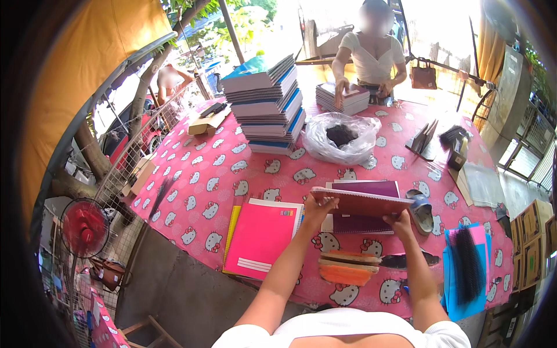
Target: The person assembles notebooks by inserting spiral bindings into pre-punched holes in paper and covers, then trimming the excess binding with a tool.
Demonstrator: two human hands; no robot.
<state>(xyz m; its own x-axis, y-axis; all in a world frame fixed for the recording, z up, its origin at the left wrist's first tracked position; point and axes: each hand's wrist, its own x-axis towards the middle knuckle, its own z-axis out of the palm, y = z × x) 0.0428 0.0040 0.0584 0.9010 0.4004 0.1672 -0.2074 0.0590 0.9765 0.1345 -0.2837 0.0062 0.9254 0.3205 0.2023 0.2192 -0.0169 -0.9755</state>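
Note:
A maroon notebook [365, 203] is held tilted above the table between my two hands. The fingers of my left hand [322, 207] close on its left end, and my right hand [399, 223] grips the lower right corner. Partly hidden beneath it lie purple-covered notebooks [360, 225]. Left of my hands are a bright pink notebook [261, 238] and a yellow one [232, 238] under it. Nearer my body sit a worn orange-and-wood block [348, 269] and a dark flat item [426, 259]. A grey-blue slipper [422, 213] rests beside my right hand.
A tall stack of spiral notebooks [264, 110] stands far left, beside a clear plastic bag [325, 145] with black contents. Black coils [466, 264] lie on blue sheets [455, 307] at right. Across the pink table [203, 200], another person reaches over stacked notebooks [348, 103]. A red fan [86, 227] stands left.

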